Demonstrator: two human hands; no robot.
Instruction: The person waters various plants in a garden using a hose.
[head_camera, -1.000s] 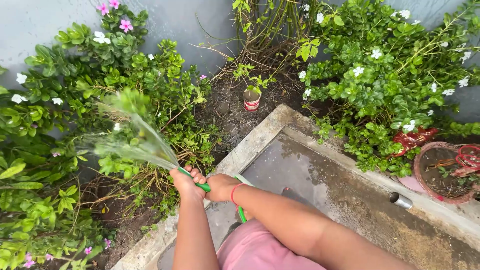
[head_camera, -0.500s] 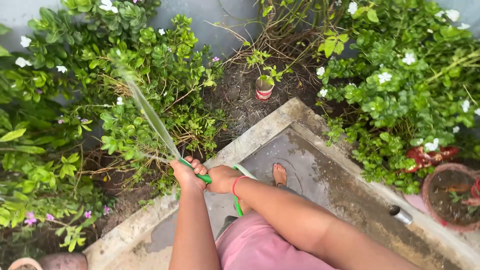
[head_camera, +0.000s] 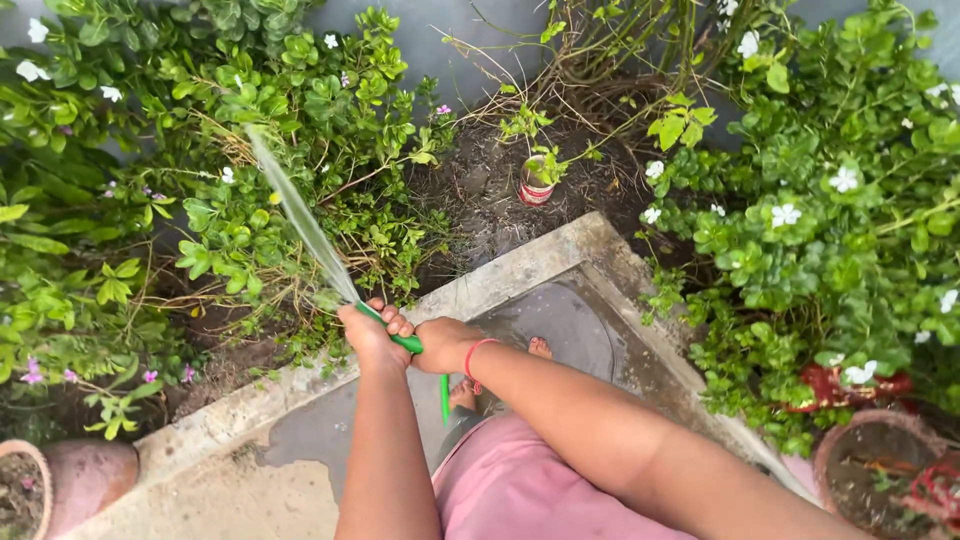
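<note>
Hose: a thin, smooth green hose (head_camera: 405, 343) runs between both hands; a further length hangs straight down below the right hand, in front of the pink garment
Water jet: a flat, translucent fan of water (head_camera: 295, 210) leaves the hose end at the left hand and rises up and to the left over the leaves
Left hand: the left hand (head_camera: 372, 335) is clenched around the hose tip, fingers curled over the top, at the point where the jet leaves; the forearm rises straight from the bottom edge
Right hand: the right hand (head_camera: 443, 346) is closed around the hose just behind the left hand, the two almost touching; the forearm crosses from the lower right
Wristband: a thin red band (head_camera: 470, 357) circles the right wrist
Kerb: a rough, stained concrete kerb (head_camera: 520, 268) forms a corner under the hands; the slab inside it is wet and dark
Foot: a bare foot (head_camera: 538, 348) shows partly beyond the right wrist, on the wet slab
Shrubs: dense glossy green shrubs (head_camera: 250, 150) with small white and pink flowers fill the bed to the left; a similar mass stands on the right
Soil: dark, crumbly soil (head_camera: 480, 200) with dry twigs lies between the shrubs
Can: a small red and white cylindrical can (head_camera: 535, 188) stands upright in the soil with a seedling in it
Pots: a round clay pot (head_camera: 25, 480) sits at the lower left; another round pot (head_camera: 870, 455) sits at the lower right
</note>
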